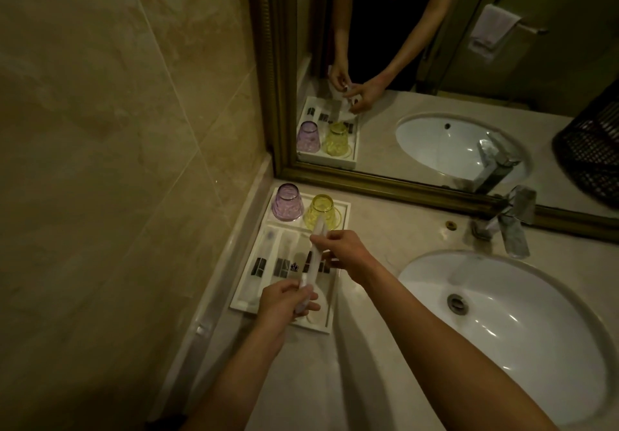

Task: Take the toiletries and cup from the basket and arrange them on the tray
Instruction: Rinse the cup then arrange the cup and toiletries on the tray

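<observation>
A white tray (246,303) lies on the counter beside the left wall. At its far end stand a purple cup (287,202) and a yellow cup (322,212), both upside down. Several white toiletry packets with dark labels (258,266) lie in the tray's compartments. Both hands hold one long white packet (316,256) above the tray's right side. My left hand (284,303) grips its near end and my right hand (345,253) pinches its far end. The basket is seen only as a reflection in the mirror.
A white sink (502,323) with a chrome tap (512,226) fills the counter on the right. A gold-framed mirror (368,182) runs along the back and reflects a black basket (593,152). The tiled wall closes the left side.
</observation>
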Demonstrator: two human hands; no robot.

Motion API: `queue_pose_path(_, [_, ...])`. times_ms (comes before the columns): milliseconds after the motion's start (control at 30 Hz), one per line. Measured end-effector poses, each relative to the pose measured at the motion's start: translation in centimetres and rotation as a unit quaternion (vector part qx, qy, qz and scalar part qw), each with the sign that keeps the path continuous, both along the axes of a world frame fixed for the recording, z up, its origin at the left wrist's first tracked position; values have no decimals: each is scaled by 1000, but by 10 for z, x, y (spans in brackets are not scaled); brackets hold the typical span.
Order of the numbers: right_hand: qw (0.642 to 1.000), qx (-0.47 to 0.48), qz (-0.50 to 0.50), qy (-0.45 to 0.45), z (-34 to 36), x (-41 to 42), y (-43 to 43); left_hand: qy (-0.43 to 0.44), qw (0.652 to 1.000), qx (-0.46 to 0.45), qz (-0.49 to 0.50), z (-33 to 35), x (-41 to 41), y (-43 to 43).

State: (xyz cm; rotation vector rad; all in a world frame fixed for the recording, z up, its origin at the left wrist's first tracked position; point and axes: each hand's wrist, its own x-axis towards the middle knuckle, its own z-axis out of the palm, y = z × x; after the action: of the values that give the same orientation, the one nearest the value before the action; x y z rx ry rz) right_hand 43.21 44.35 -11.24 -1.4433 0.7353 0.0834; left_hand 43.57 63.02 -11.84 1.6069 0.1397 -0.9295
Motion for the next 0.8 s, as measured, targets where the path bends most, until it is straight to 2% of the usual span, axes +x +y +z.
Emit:
queue_pose_path(167, [992,-107,-52,52,2,4,2,-25,999,21,4,-4,2,0])
queue_pose_path(300, [999,0,53,-4,9,2,4,-37,999,3,-10,-5,4,-2])
queue_pose_path(467, [995,12,104,-2,10,2,8,-44,999,-3,-30,-4,5,-4])
queue_pose_path(600, [994,20,105,6,7,1,5,-48,998,18,-45,-3,4,-5])
queue_pose_path(800, [997,-18,72,5,2,3,5,-35,999,8,-9,-1,2,-10])
